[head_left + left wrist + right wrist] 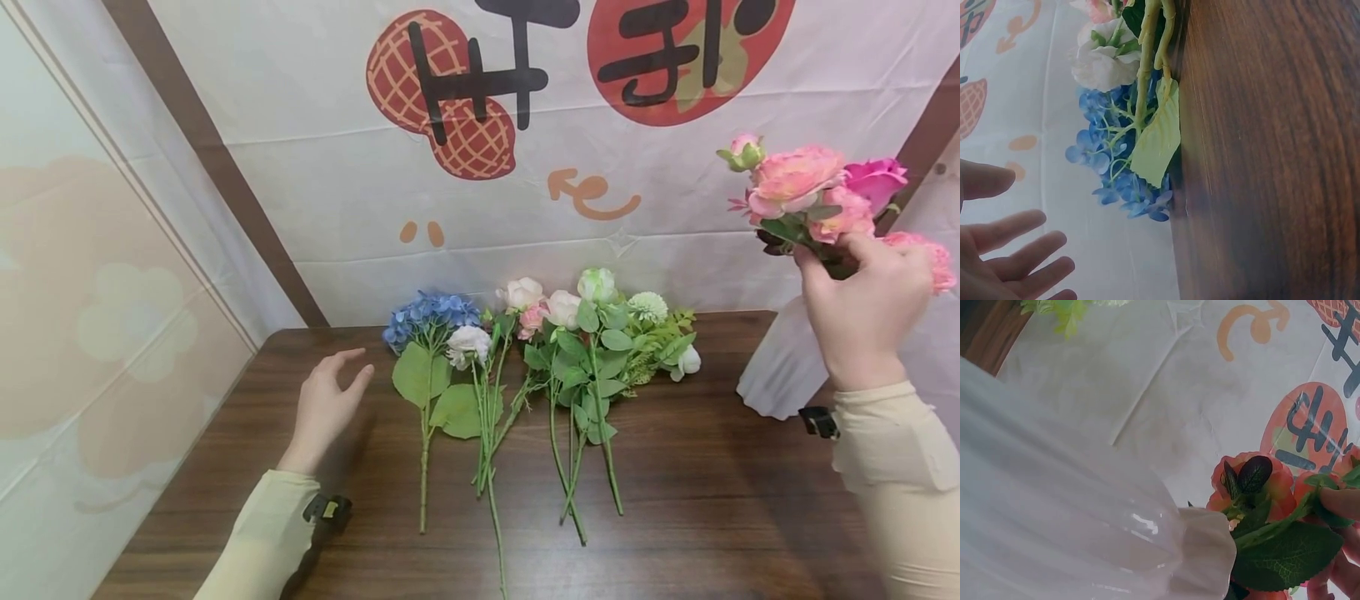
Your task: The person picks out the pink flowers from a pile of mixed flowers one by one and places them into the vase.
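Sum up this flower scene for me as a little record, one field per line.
Right hand: holds pink flowers at the top of the vase
Left hand: holds nothing, near the blue flower
On the table: blue flower, white flowers, green stems
Vase colour: white
Backdrop: pale cloth, red and black print

Through my feed I see pink flowers (pixel 798 179) and one magenta rose (pixel 876 182); the vase (pixel 783 367) is white; the hydrangea (pixel 435 317) is blue; the table (pixel 360 508) has brown grain; the printed peanut (pixel 474 143) is red, with tan lattice.
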Motion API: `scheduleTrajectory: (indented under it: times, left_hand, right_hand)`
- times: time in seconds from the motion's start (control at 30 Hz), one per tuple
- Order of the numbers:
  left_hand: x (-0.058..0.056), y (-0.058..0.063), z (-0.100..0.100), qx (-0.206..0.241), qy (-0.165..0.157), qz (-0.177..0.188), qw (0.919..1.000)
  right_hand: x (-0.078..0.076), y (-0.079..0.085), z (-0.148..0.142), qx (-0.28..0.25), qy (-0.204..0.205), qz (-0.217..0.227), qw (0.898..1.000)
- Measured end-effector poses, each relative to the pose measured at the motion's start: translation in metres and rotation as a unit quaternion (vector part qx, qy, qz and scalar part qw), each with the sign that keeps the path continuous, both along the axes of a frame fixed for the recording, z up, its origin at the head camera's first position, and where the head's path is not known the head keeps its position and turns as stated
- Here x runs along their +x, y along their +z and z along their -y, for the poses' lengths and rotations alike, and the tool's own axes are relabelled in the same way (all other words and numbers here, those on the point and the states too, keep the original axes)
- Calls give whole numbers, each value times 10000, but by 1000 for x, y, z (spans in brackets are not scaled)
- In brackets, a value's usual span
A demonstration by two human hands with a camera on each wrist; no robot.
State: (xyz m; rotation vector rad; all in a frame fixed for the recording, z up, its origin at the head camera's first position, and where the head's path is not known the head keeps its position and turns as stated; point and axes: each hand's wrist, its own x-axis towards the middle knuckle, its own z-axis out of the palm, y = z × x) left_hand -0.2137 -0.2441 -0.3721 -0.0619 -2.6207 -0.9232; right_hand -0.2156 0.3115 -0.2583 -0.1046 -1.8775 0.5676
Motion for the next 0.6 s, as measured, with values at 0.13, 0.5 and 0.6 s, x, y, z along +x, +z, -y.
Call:
scheduleTrajectory:
  times: [0.13, 0.5, 0.6]
  left_hand:
    - [0, 0, 0, 11, 27, -25, 10000]
    - [0, 0, 1, 2, 21, -42, 10000]
    - [1, 0, 1, -3, 22, -38, 10000]
  right_hand:
    - [2, 0, -3, 0, -33, 22, 10000]
    - [6, 0, -9, -137, -214, 230, 9994]
    - [8, 0, -10, -180, -171, 280, 9993]
